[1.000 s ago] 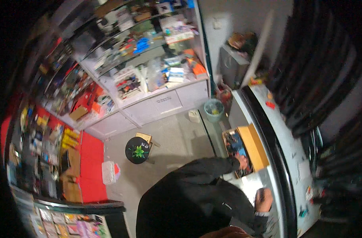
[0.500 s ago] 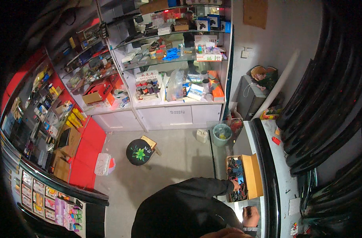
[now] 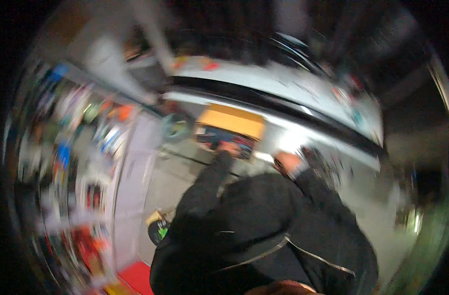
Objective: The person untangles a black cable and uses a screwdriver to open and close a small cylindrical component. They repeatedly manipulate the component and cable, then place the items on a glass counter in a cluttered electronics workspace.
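Both arms [image 3: 202,184] reach forward, left hand [image 3: 229,148] slightly farther out than right hand [image 3: 289,162], both blurred.

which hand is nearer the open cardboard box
Left. The left hand reaches into the cardboard box; the right hand is off to its right, apart from it.

A yellow-brown box [image 3: 232,121] lies near the centre, open toward the near side. Dark, blurred items [image 3: 214,136] lie inside it.

No lettering, number or sign can be read, the packages [image 3: 113,140] at left and the pale marks [image 3: 162,224] on the black stool [image 3: 154,236] being blurred.
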Demonstrator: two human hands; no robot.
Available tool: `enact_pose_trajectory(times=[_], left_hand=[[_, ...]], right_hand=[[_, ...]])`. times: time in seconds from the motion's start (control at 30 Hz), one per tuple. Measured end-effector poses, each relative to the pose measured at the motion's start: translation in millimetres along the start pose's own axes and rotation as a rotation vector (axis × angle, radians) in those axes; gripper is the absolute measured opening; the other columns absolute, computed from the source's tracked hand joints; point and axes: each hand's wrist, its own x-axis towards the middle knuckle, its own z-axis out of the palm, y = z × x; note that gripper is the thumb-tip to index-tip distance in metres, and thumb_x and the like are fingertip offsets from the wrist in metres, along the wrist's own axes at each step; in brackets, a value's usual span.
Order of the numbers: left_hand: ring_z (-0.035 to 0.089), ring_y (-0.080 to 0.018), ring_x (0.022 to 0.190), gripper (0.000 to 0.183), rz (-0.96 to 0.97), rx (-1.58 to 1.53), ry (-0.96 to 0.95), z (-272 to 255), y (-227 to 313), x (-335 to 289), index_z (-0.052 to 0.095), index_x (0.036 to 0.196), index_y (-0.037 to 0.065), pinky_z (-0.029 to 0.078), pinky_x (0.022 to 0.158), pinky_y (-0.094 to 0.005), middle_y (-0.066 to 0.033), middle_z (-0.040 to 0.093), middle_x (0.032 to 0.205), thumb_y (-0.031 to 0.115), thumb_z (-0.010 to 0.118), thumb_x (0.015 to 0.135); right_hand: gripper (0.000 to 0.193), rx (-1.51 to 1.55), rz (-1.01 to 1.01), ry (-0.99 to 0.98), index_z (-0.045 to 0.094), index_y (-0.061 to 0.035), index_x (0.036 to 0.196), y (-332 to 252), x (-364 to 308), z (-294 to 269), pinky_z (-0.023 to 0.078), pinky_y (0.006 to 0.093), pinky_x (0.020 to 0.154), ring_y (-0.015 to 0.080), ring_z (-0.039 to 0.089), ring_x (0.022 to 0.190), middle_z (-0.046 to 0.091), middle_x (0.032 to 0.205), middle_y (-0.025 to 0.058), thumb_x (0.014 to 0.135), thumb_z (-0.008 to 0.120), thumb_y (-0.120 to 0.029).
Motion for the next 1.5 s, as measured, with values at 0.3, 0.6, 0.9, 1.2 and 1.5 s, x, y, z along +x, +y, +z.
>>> enact_pose_trajectory(times=[0.3,0.6,0.9,1.2,1.5], left_hand=[[0.068,-0.0386,0.11,0.02,-0.155,0.099,0.478,-34,146,-9,0.074,0.116,0.009,0.056,0.093,-0.0505,-0.017,0.071,0.118,0.015,0.074,0.097],[0.073,-0.0334,0.099,0.018,0.007,-0.056,0.323,-17,226,30,0.074,0.114,0.006,0.058,0.087,-0.0414,-0.0173,0.073,0.112,0.015,0.07,0.099],[0.073,-0.0283,0.091,0.019,-0.042,-0.079,0.223,2,255,41,0.073,0.115,0.006,0.057,0.083,-0.0384,-0.015,0.074,0.104,0.016,0.071,0.099],[0.073,-0.0301,0.09,0.018,-0.05,-0.101,0.261,18,282,32,0.073,0.114,0.005,0.057,0.081,-0.0392,-0.0162,0.074,0.101,0.016,0.07,0.099],[0.07,-0.0166,0.086,0.018,-0.095,-0.133,0.217,19,289,47,0.073,0.116,0.006,0.056,0.081,-0.0336,-0.0082,0.075,0.096,0.017,0.069,0.102]], right_hand=[[0.029,-0.319,0.373,0.292,0.071,-0.0133,0.116,93,-99,83,0.048,0.0525,0.099,0.0354,0.054,0.129,0.062,0.132,0.0125,0.088,0.069,-0.02],[0.03,-0.285,0.472,0.742,0.07,-0.0111,0.11,131,-127,63,0.051,0.0517,0.092,0.039,0.06,0.116,0.063,0.119,0.0165,0.081,0.074,-0.016],[0.097,-0.253,0.917,0.109,0.04,-0.0302,0.162,196,-155,67,0.03,0.0619,0.12,0.044,0.032,0.152,0.046,0.16,0.0138,0.079,0.089,-0.041],[0.045,-0.112,0.674,0.356,0.066,-0.0113,0.123,248,-149,41,0.053,0.0514,0.095,0.037,0.066,0.117,0.072,0.116,0.015,0.084,0.083,-0.026],[0.049,0.349,0.588,0.691,0.069,-0.0059,0.133,236,-169,-64,0.056,0.038,0.097,0.0288,0.074,0.112,0.076,0.121,0.0163,0.086,0.077,-0.021]])
